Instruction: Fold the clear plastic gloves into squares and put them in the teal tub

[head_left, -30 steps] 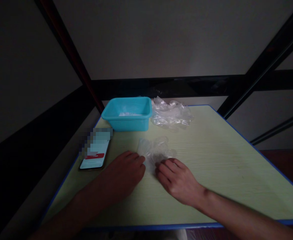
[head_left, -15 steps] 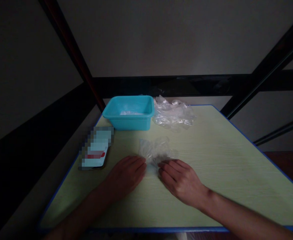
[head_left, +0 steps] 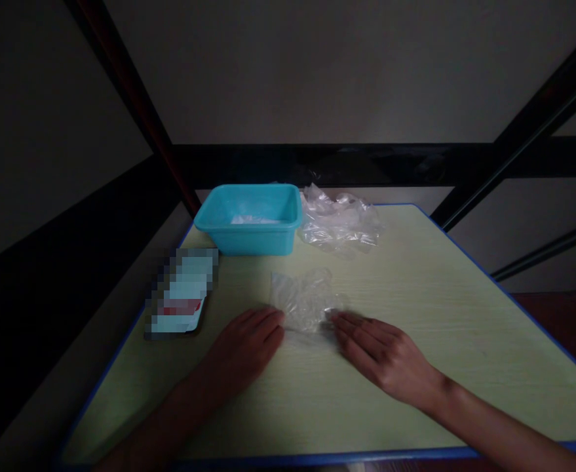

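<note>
At the left lies a phone (head_left: 183, 295); its screen is blurred by squares, so I cannot read it. Next, the left hand (head_left: 251, 344) touches the left edge of a crumpled clear plastic bag (head_left: 303, 300), which lies on the table (head_left: 440, 308) between both hands. The right hand (head_left: 388, 354) reaches its right edge, fingers together. Whether either hand pinches the plastic, I cannot tell.

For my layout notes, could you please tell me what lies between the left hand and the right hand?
In the head view, a crumpled piece of clear plastic lies on the table between the left hand and the right hand.
</note>
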Demonstrator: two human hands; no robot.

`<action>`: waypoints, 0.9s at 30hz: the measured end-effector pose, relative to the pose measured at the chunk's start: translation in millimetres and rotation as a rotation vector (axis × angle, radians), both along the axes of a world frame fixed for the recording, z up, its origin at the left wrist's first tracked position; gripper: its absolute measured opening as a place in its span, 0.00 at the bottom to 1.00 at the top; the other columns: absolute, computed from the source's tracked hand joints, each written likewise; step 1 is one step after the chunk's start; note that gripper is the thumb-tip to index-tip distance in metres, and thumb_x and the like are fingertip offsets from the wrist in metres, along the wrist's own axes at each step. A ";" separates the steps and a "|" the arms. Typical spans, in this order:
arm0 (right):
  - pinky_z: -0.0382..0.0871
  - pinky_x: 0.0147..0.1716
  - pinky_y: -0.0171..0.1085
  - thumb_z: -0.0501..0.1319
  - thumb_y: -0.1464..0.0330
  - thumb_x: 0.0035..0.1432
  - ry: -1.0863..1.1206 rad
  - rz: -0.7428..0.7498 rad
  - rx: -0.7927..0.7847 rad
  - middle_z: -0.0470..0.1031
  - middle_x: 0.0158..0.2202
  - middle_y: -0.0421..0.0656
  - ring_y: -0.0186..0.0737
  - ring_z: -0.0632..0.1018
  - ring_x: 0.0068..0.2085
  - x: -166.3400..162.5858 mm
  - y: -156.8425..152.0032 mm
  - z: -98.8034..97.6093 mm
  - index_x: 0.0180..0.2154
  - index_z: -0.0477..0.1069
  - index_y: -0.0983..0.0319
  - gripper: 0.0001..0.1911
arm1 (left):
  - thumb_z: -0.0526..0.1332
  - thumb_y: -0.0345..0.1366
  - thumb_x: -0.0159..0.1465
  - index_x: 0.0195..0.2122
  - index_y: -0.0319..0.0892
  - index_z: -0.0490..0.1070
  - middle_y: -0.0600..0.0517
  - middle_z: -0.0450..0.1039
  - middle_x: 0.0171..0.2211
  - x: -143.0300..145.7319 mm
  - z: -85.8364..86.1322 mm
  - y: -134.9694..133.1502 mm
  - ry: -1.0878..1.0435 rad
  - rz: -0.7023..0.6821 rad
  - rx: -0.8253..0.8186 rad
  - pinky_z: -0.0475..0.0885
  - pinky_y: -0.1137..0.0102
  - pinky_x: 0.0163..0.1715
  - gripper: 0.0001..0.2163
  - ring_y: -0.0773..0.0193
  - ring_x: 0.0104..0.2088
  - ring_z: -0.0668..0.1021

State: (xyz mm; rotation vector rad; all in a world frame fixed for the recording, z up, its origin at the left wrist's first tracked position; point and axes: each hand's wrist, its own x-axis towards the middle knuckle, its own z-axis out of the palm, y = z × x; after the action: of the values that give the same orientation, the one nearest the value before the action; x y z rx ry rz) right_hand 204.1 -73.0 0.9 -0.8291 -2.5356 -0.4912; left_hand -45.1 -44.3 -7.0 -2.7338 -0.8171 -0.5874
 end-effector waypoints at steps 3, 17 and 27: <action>0.76 0.40 0.40 0.49 0.76 0.62 0.014 -0.015 -0.037 0.77 0.41 0.53 0.45 0.78 0.43 -0.9 2.5 -0.5 0.33 0.74 0.69 0.15 | 0.50 0.24 0.63 0.33 0.37 0.70 0.46 0.74 0.39 0.2 -2.1 0.2 -0.010 0.000 -0.012 0.70 0.65 0.41 0.10 0.60 0.41 0.75; 0.77 0.37 0.37 0.47 0.79 0.61 -0.029 -0.016 -0.097 0.79 0.38 0.51 0.42 0.80 0.38 -1.6 6.4 2.0 0.30 0.72 0.67 0.16 | 0.48 0.23 0.63 0.32 0.38 0.70 0.47 0.75 0.37 0.7 3.4 1.5 0.013 -0.002 -0.012 0.70 0.66 0.40 0.11 0.61 0.39 0.76; 0.75 0.35 0.40 0.47 0.77 0.62 -0.016 0.006 -0.207 0.78 0.38 0.51 0.42 0.79 0.37 0.2 12.4 8.5 0.30 0.69 0.66 0.14 | 0.47 0.22 0.62 0.38 0.37 0.70 0.47 0.76 0.37 2.3 16.2 3.0 0.083 0.039 -0.171 0.71 0.65 0.41 0.13 0.61 0.38 0.76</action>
State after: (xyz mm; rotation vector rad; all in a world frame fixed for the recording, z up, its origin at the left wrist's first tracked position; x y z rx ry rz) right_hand 204.3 -60.6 9.5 -0.8933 -2.6340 -0.2358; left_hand -42.7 -41.2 9.2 -2.8651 -0.9383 -0.4102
